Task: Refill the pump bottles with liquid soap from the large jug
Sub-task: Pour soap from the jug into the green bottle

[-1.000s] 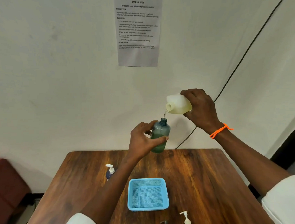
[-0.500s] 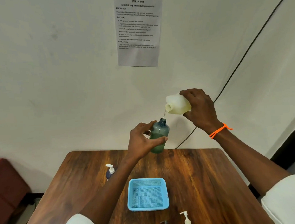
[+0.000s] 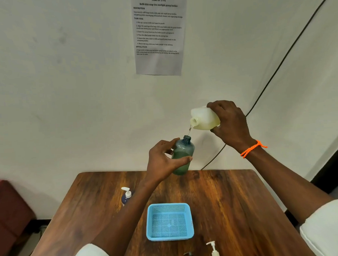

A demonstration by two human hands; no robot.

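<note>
My left hand (image 3: 162, 160) grips a translucent green bottle (image 3: 183, 156) with no pump on it, held upright in the air above the far edge of the table. My right hand (image 3: 230, 123) holds the whitish jug (image 3: 203, 118) tipped on its side, its mouth just above and to the right of the bottle's neck. A thin stream of soap (image 3: 189, 130) runs from the jug's mouth into the bottle. The bottle looks filled to well above its middle.
A blue mesh basket (image 3: 168, 206) sits on the wooden table (image 3: 235, 202) in front of me. A small dark pump bottle (image 3: 126, 196) stands at the left. A white pump head (image 3: 214, 251) and a dark pump head (image 3: 189, 255) lie at the near edge.
Both hands, the bottle and the jug have drifted very slightly left and up. The soap keeps pouring.
</note>
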